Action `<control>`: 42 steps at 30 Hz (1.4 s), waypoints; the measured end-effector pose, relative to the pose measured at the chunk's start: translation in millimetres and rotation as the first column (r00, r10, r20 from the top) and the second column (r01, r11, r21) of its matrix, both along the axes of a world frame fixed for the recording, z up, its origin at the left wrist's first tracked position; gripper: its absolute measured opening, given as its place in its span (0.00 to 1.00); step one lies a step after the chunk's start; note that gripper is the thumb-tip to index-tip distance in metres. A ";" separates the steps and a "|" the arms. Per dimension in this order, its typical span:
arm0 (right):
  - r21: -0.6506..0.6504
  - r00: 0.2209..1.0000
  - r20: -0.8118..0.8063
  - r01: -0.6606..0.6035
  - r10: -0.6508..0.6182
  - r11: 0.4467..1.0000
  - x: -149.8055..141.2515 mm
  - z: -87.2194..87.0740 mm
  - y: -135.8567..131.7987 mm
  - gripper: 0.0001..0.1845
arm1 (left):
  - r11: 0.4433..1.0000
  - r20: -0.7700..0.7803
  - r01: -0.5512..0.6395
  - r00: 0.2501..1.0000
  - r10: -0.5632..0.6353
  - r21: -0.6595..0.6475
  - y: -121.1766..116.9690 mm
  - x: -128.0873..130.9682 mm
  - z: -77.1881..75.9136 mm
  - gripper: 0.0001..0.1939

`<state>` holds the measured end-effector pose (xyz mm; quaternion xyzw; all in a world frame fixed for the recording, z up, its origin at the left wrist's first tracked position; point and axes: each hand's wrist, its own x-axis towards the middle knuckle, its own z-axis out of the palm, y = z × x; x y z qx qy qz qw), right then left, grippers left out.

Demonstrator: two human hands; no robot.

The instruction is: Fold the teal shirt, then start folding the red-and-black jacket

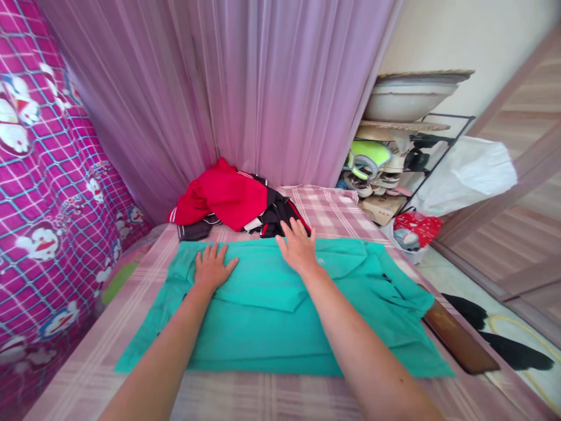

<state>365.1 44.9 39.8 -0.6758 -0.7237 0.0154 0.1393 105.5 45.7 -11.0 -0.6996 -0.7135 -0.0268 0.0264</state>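
Green garment: a teal-green piece of clothing [263,330] lies spread across the middle of the table, its far part folded over toward the near side, wrinkled at the right.
Left hand [213,267]: palm down on the garment's far left part, fingers spread, gripping nothing.
Right hand [299,245]: open and empty too, over the far edge, fingertips by the dark clothes; I can't tell whether it touches.
Clothes heap: a red garment [228,196] and dark clothes [280,219], just beyond the green one.
Table [263,400]: covered in pink-and-white plaid; a flat brown object [460,339] sits at its right edge.
Far side: a purple curtain [280,88].
Left: a magenta patterned cloth [56,193].
Right: shoes [388,178] below a basin [407,102].
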 end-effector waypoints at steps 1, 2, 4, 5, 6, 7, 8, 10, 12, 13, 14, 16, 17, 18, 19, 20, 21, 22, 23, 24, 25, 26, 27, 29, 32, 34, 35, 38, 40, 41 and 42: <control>-0.063 1.000 0.001 -0.022 0.022 0.998 -8.6 -8.8 -2.3 0.33 | 1.000 0.004 0.004 1.000 -0.004 0.005 -0.4 -0.1 -0.4 0.38; -0.140 0.999 0.006 -0.033 0.034 0.990 -13.5 -17.9 -4.2 0.34 | 1.000 0.006 0.007 1.000 -0.007 0.012 -0.9 -0.2 -0.6 0.38; -0.269 0.999 0.021 -0.029 0.036 0.963 -15.3 -31.7 -6.5 0.35 | 1.000 0.012 0.008 1.000 -0.008 0.021 -2.1 0.0 -0.6 0.38; -0.302 0.999 0.029 -0.023 0.033 0.953 -14.4 -34.6 -7.0 0.35 | 1.000 0.019 0.008 1.000 -0.009 0.021 -2.7 0.2 -0.4 0.38; -0.318 0.999 0.035 -0.013 0.026 0.948 -13.7 -34.4 -7.6 0.35 | 1.000 0.026 0.008 1.000 -0.009 0.021 -3.3 0.4 0.1 0.38; -0.323 0.999 0.035 0.000 0.012 0.946 -14.0 -31.6 -8.6 0.35 | 1.000 0.033 0.008 0.999 -0.008 0.019 -3.8 0.6 0.6 0.38; -0.311 1.000 0.028 0.010 -0.001 0.950 -15.5 -27.1 -10.6 0.35 | 1.000 0.039 0.008 0.999 -0.009 0.018 -4.1 0.9 1.2 0.38; -0.228 1.000 -0.003 -0.017 0.016 0.974 -21.7 -17.5 -17.6 0.35 | 1.000 0.044 0.010 0.999 -0.011 0.020 -4.4 1.1 2.2 0.38; -0.161 0.995 -0.024 -0.103 0.100 0.982 -27.5 -14.1 -28.1 0.35 | 1.000 0.044 0.012 0.999 -0.013 0.020 -4.2 1.0 2.9 0.38; -0.166 0.989 -0.023 -0.150 0.149 0.975 -28.2 -15.8 -33.8 0.35 | 1.000 0.044 0.013 0.999 -0.014 0.018 -4.0 0.8 3.0 0.38; -0.198 0.983 -0.018 -0.183 0.183 0.963 -26.3 -19.6 -39.3 0.35 | 1.000 0.043 0.014 0.999 -0.014 0.018 -3.7 0.4 3.0 0.38; -0.265 0.983 0.000 -0.177 0.183 0.948 -14.1 -30.8 -49.0 0.35 | 1.000 0.037 0.019 0.999 -0.019 0.020 -3.0 -0.6 2.7 0.38; -0.269 0.987 0.016 -0.149 0.159 0.951 -4.1 -36.7 -52.9 0.35 | 1.000 0.033 0.022 0.999 -0.022 0.022 -2.5 -1.2 2.3 0.38; -0.258 0.992 0.034 -0.108 0.121 0.960 7.5 -41.9 -56.4 0.34 | 0.999 0.029 0.024 0.999 -0.024 0.023 -1.9 -1.8 1.8 0.38; -0.244 0.996 0.050 -0.059 0.073 0.968 20.0 -46.2 -59.5 0.34 | 0.999 0.027 0.024 0.999 -0.025 0.022 -1.2 -2.2 1.3 0.38; -0.231 0.998 0.064 -0.008 0.023 0.973 32.3 -49.3 -62.3 0.34 | 1.000 0.026 0.024 0.999 -0.024 0.018 -0.4 -2.6 0.8 0.38; -0.220 0.997 0.075 0.038 -0.022 0.975 43.4 -51.4 -64.9 0.33 | 1.000 0.026 0.024 0.999 -0.024 0.015 0.5 -2.8 0.5 0.38; -0.215 0.995 0.082 0.073 -0.057 0.974 52.7 -52.6 -67.1 0.33 | 1.000 0.027 0.024 0.999 -0.024 0.010 1.6 -2.8 0.5 0.38; -0.211 0.993 0.085 0.098 -0.082 0.972 59.7 -53.2 -68.9 0.33 | 1.000 0.028 0.026 0.999 -0.026 0.003 2.7 -2.8 1.0 0.38; -0.209 0.992 0.084 0.112 -0.096 0.972 64.3 -53.3 -70.2 0.33 | 1.000 0.031 0.027 0.999 -0.027 -0.009 3.7 -2.8 2.2 0.38; -0.206 0.991 0.083 0.118 -0.102 0.971 66.8 -53.3 -71.2 0.33 | 0.999 0.034 0.030 0.999 -0.029 -0.023 4.6 -2.9 4.2 0.37; -0.205 0.991 0.081 0.119 -0.104 0.971 67.7 -53.2 -71.7 0.33 | 0.999 0.036 0.035 0.999 -0.034 -0.031 5.1 -3.5 7.0 0.37; -0.206 0.992 0.078 0.116 -0.102 0.972 67.4 -53.1 -71.9 0.33 | 0.998 0.036 0.050 0.998 -0.049 -0.024 5.1 -4.6 10.5 0.37; -0.202 0.993 0.073 0.109 -0.096 0.973 65.2 -53.3 -71.8 0.33 | 0.994 0.018 0.103 0.994 -0.104 0.044 2.9 -9.4 18.3 0.36; -0.204 0.993 0.072 0.108 -0.095 0.973 61.1 -52.6 -72.2 0.33 | 0.990 -0.028 0.090 0.996 -0.087 0.105 -5.5 -21.7 26.0 0.34; -0.210 0.993 0.069 0.105 -0.093 0.972 59.3 -48.9 -72.5 0.33 | 1.000 -0.040 0.005 0.999 -0.004 0.030 -12.5 -29.9 25.1 0.35; -0.206 0.995 0.061 0.095 -0.084 0.974 59.6 -45.5 -72.1 0.33 | 0.999 -0.046 -0.030 0.998 0.029 -0.011 -15.4 -33.0 23.1 0.36; -0.155 0.998 0.019 0.056 -0.054 0.986 70.7 -28.1 -65.2 0.30 | 0.997 -0.077 -0.060 0.995 0.056 -0.055 -17.5 -38.7 17.6 0.37; -0.093 0.994 0.024 0.104 -0.103 0.990 90.3 -12.6 -54.1 0.29 | 0.993 -0.085 -0.058 0.995 0.050 -0.099 -11.3 -42.6 20.3 0.37; -0.064 0.987 0.043 0.156 -0.153 0.986 103.6 -4.7 -46.7 0.28 | 0.989 -0.082 -0.046 0.996 0.035 -0.141 -5.9 -45.6 24.4 0.36; -0.040 0.975 0.075 0.214 -0.211 0.976 118.4 2.5 -38.4 0.27 | 0.983 -0.077 -0.027 0.997 0.013 -0.184 0.6 -49.4 30.3 0.34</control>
